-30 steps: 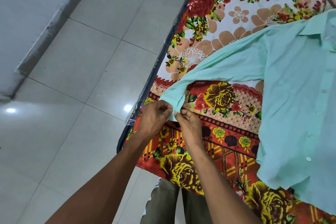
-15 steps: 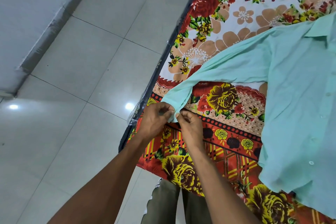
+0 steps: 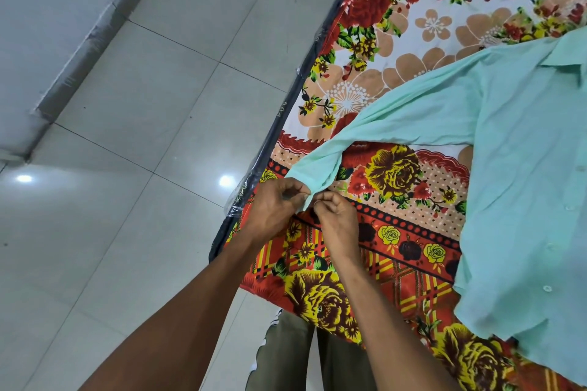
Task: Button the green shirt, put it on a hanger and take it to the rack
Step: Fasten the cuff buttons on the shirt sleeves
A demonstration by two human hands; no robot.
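Not much has shifted since a second ago: the view has slid a little so the shirt sits slightly lower and further right in the picture, while both hands are kept at the same spot on the sleeve end.

Biggest thing in view is the grey tiled floor [image 3: 133,143], taking up the whole left side, with two ceiling lights reflected in it. Next comes the bed [image 3: 397,41], covered by a loud floral sheet in red, yellow and peach, its dark edge wrapped in clear plastic.

The green shirt [image 3: 524,168] is laid flat on the bed at the right, front side up, collar toward the top right; the small buttons of the placket can be seen down its front. One long sleeve [image 3: 397,124] is stretched out to the left toward the bed's edge.

The cuff [image 3: 313,176] at the end of that sleeve is held just above the sheet. It is pinched by the left hand [image 3: 276,203] on one side and by the right hand [image 3: 333,216] on the other, fingers curled, fingertips almost touching each other. Whether a cuff button is between them can't be told, it's hidden by the fingers.

Olive trousers [image 3: 301,355] are seen at the bottom.
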